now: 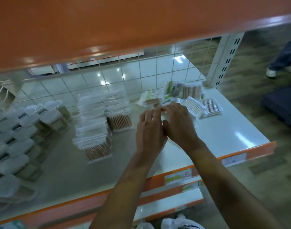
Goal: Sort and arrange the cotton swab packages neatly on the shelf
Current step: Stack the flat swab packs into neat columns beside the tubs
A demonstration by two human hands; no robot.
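On the white shelf (227, 131), my left hand (149, 129) and my right hand (179, 124) meet near the back middle. My right hand's fingers curl over the edge of a green-labelled cotton swab package (168, 100), which is blurred. My left hand's fingers lie fairly straight, the index fingertip touching the same package. Loose swab packages (195, 106) lie jumbled to the right of it, one more (149, 99) to the left. Two tidy rows of flat swab packages (92, 124) stand left of my hands.
Round swab tubs (27, 129) fill the shelf's left side. An orange upper shelf (108, 23) hangs low overhead, and a wire grid (141, 71) closes the back. Another person's leg (283, 58) stands on the floor at the far right, near a dark object (282, 108).
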